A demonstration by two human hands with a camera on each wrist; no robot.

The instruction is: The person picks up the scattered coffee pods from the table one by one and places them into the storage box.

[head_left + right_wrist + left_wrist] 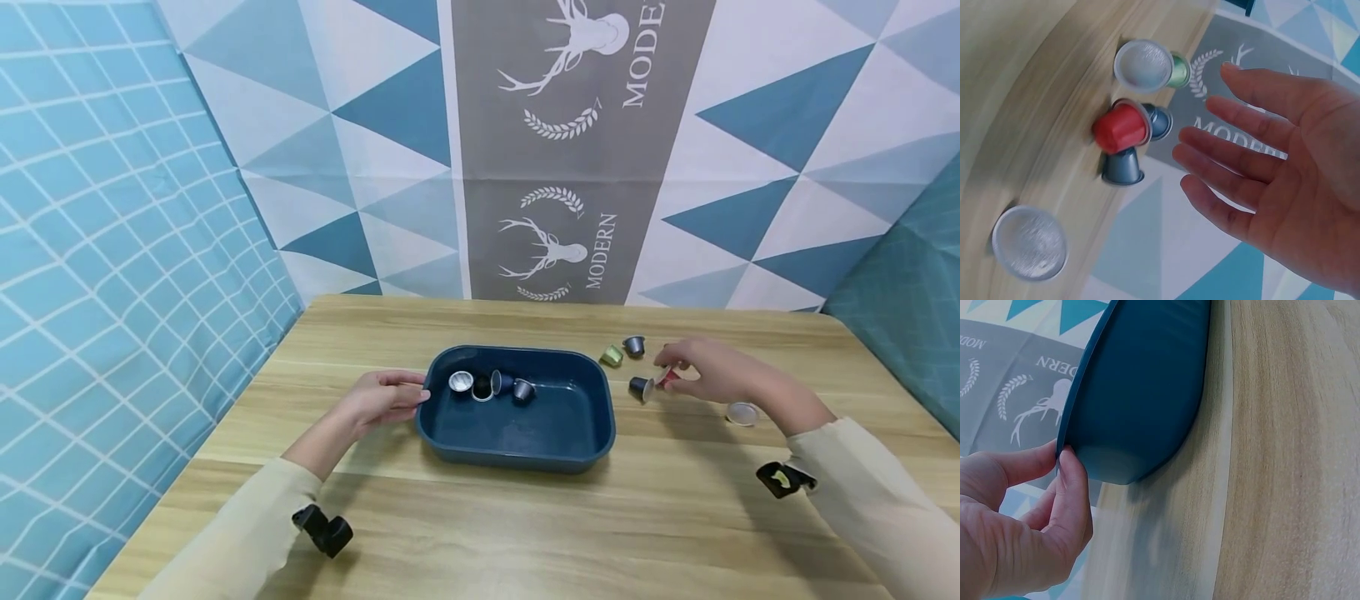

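My left hand (382, 400) pinches the left rim of a dark blue tray (517, 457) between thumb and fingers; in the left wrist view the thumb and a finger (1074, 481) meet at its edge. Inside lie several coffee capsules: a silver-topped one (461, 382), a black one (482, 387) and two bluish ones (523, 391). My right hand (705, 371) is over a red coffee capsule (666, 379). In the right wrist view, its fingers are spread and apart from the red capsule (1121, 128). A dark blue capsule (640, 387) lies beside the red one.
Right of the tray, a green capsule (611, 357) and a grey-blue capsule (634, 346) lie farther back. Another capsule (742, 414) shows its silver lid under the right forearm. A patterned cloth (375, 167) hangs behind the wooden table (480, 533).
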